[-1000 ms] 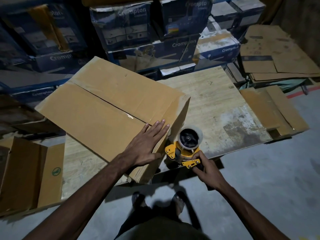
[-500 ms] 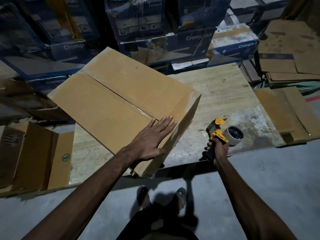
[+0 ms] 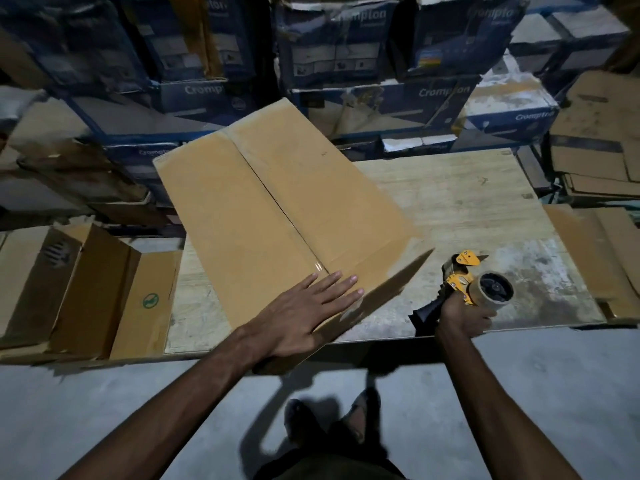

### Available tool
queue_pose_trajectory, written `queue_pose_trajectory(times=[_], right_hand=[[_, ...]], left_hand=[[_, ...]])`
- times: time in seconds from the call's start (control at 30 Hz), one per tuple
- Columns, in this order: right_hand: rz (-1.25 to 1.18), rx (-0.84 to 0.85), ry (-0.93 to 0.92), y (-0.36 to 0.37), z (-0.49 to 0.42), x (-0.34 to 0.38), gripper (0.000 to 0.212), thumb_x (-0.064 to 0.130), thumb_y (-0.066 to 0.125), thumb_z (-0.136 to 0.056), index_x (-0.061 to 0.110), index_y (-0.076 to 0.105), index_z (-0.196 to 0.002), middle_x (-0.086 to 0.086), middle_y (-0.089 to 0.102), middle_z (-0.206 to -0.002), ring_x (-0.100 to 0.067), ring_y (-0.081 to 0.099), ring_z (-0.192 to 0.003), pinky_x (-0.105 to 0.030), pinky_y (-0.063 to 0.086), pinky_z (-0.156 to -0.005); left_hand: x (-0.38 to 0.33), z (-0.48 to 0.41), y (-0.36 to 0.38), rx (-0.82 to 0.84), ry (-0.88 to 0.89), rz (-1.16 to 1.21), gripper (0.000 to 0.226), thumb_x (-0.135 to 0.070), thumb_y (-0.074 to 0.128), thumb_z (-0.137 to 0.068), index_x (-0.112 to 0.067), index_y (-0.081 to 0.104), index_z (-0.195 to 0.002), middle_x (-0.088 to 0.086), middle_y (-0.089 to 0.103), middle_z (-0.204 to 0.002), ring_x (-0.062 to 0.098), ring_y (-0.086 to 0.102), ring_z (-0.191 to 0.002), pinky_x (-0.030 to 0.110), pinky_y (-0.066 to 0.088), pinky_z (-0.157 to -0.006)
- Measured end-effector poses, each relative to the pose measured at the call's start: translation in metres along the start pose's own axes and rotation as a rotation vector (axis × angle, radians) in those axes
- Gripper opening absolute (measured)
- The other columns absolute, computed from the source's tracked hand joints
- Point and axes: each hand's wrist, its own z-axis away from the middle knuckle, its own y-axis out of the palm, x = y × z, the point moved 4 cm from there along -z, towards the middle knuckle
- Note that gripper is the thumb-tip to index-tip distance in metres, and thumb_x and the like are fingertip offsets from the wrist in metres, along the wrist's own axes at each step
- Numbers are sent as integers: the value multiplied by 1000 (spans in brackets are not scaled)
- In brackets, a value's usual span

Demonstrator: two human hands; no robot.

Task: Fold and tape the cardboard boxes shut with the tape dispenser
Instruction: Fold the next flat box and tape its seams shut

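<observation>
Head view: a large brown cardboard box [image 3: 277, 209] with shut flaps lies askew on the pale wooden bench [image 3: 467, 209], its near corner jutting past the front edge. The left hand [image 3: 304, 313] rests flat on top by that corner, fingers [image 3: 332, 285] straight, partly hiding it. Right of the box, at the front edge, the right hand [image 3: 460, 317] grips a yellow tape dispenser [image 3: 464, 275] by its black handle, largely covered by that hand. Behind, blue cartons [image 3: 381, 98] are dim and blurred.
</observation>
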Motion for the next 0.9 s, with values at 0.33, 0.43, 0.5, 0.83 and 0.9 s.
queue_pose_trajectory(times=[0.33, 0.43, 0.5, 0.83, 0.9], right_hand=[[266, 729, -789, 18, 126, 130, 53, 51, 64, -98, 29, 51, -145, 5, 59, -133, -18, 61, -109, -31, 48, -83], [488, 891, -736, 28, 131, 127, 75, 73, 57, -91, 36, 42, -155, 4, 42, -160, -26, 44, -143, -46, 40, -109], [441, 984, -626, 24, 136, 126, 79, 70, 56, -94, 36, 31, -161, 5, 26, -169, -28, 30, -152, -49, 35, -113], [281, 859, -554, -32, 160, 52, 70, 62, 47, -98, 36, 27, -160, 3, 38, -163, -24, 41, -144, -41, 36, -111], [204, 769, -509, -42, 165, 33, 65, 57, 48, -102, 34, 28, -160, 2, 40, -161, -22, 42, -141, -36, 35, -104]], left_hand=[[-4, 74, 30, -147, -233, -83, 98, -27, 52, -89, -30, -10, -165, -8, -12, -172, 13, -13, -159, 45, 1, -129], [0, 93, 38, -252, -364, -125, 80, -45, 46, -101, -37, 0, -166, -7, -1, -174, 18, -1, -160, 50, 9, -130], [5, 102, 40, -315, -410, -180, 70, -59, 41, -104, -37, 14, -165, -3, 14, -173, 23, 13, -159, 49, 15, -124], [57, 129, 24, -526, -26, -364, 61, -60, 61, -98, -13, 68, -136, 9, 64, -142, 29, 63, -129, 41, 58, -95], [73, 125, 14, -506, 41, -389, 64, -62, 62, -97, -13, 67, -137, 10, 64, -142, 28, 64, -128, 40, 58, -93]])
